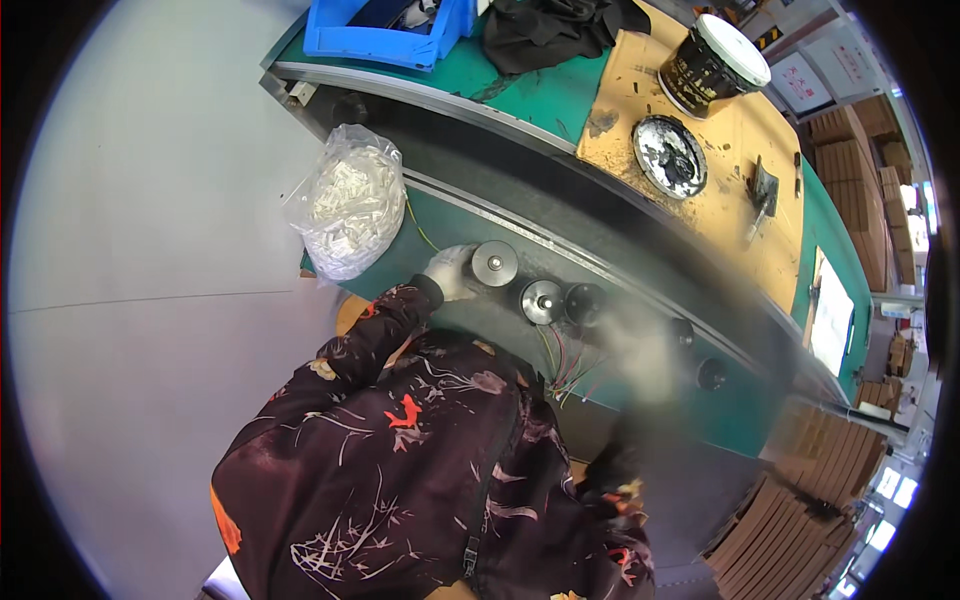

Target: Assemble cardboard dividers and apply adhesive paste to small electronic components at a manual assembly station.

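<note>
My left hand [450,273], in a whitish glove, is closed against the side of a round silver-faced motor [494,263] with a short central shaft. Just right of it stands a second motor [542,301], its metal top shiny, and beside that a black round part [584,304]. Coloured wires [566,378] trail from these parts toward my body. My right hand [643,350], also gloved, is smeared by motion to the right of them; its fingers cannot be made out. Two more dark round parts [711,374] sit beyond it, partly blurred.
A clear bag of small white pieces [352,205] rests at the bench's left end. Behind a dark conveyor-like strip [480,125], a green table carries a blue bin [375,42], black cloth [555,30], a black bucket [700,75] and a smeared lid [670,157] on cardboard.
</note>
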Tool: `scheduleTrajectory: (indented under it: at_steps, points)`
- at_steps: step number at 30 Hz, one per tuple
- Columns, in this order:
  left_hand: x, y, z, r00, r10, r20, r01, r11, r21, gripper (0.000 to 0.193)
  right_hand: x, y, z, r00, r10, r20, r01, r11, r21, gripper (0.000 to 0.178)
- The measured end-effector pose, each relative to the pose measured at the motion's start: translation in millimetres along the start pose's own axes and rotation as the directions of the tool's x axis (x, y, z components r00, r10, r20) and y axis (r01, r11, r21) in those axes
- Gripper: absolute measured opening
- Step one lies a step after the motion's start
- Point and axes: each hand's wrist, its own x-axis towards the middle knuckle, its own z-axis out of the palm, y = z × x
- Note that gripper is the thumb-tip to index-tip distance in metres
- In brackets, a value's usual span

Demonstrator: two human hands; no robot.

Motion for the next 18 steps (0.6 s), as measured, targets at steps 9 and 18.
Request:
scheduleTrajectory:
  at_steps: [9,18]
  points:
    - [-34.8,-56.4,87.2,0.912,-0.401,0.09,0.391,0.913,0.113,0.032,82.7,100.6,-106.8,0.46,0.191,-0.867,-0.76,0.589,-0.274,0.055]
    - [-131.1,-105.8,69.7,0.72,-0.685,0.112,0.671,0.728,0.145,0.033,98.8,114.1,-141.6,0.48,-0.014,-0.877,-0.403,0.885,-0.234,0.023]
